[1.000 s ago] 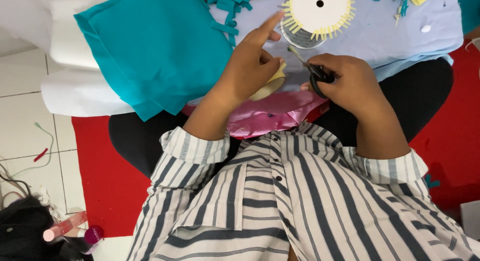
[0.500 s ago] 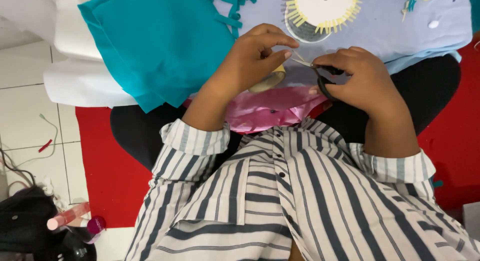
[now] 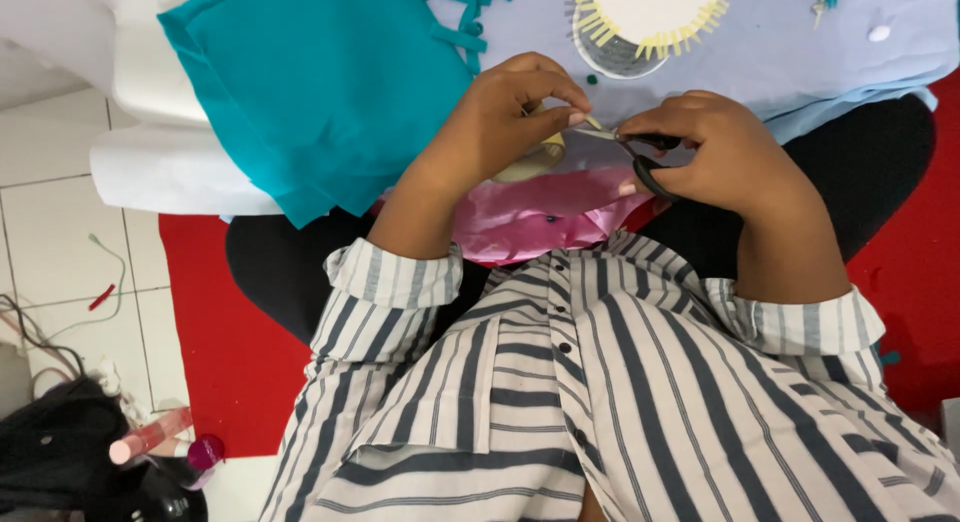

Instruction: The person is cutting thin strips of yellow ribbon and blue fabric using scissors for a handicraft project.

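Left hand (image 3: 500,117) has curled back, pinching the yellow strip (image 3: 592,125); right hand (image 3: 715,152) grips scissors (image 3: 645,157). Teal cloth (image 3: 320,82) lies left, fringed disc (image 3: 645,17) far.

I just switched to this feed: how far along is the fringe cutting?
Done: a white disc already carries a yellow fringe around its edge, with teal offcuts lying nearby. In hand: the left hand pinches a pale yellow strip while the right hand works black-handled scissors on it. Left: how much of this strip remains uncut is hidden.
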